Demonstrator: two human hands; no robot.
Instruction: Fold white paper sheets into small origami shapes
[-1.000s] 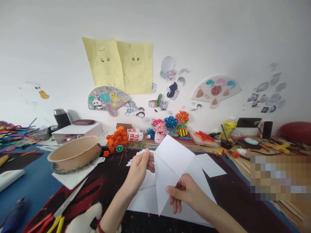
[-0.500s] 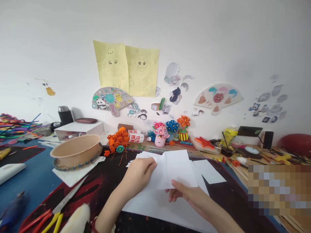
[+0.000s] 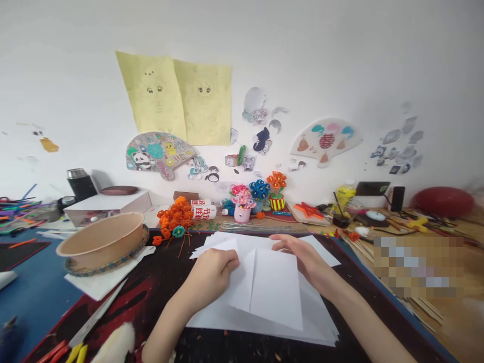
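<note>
A folded white sheet of paper (image 3: pixel 272 290) lies flat on a stack of white paper (image 3: pixel 313 327) on the dark red-and-black mat (image 3: pixel 159 292). My left hand (image 3: pixel 214 275) rests on the sheet's left flap with its fingers curled down onto it. At the sheet's far right corner my right hand (image 3: pixel 302 254) lies with fingers stretched out flat, pressing the top edge. A fold line runs down the middle of the sheet between the hands.
A tan paper bowl (image 3: pixel 102 242) on a woven ring sits at the left, with scissors (image 3: pixel 94 320) and pliers near the front left. Orange pipe-cleaner flowers (image 3: pixel 176 217), a glue bottle (image 3: pixel 204 210) and small flower pots (image 3: pixel 260 194) line the back. Tools clutter the right side.
The sheet was held up in the air by both hands; it has come down flat onto the stack. My right hand moved from the sheet's lower edge to its far corner.
</note>
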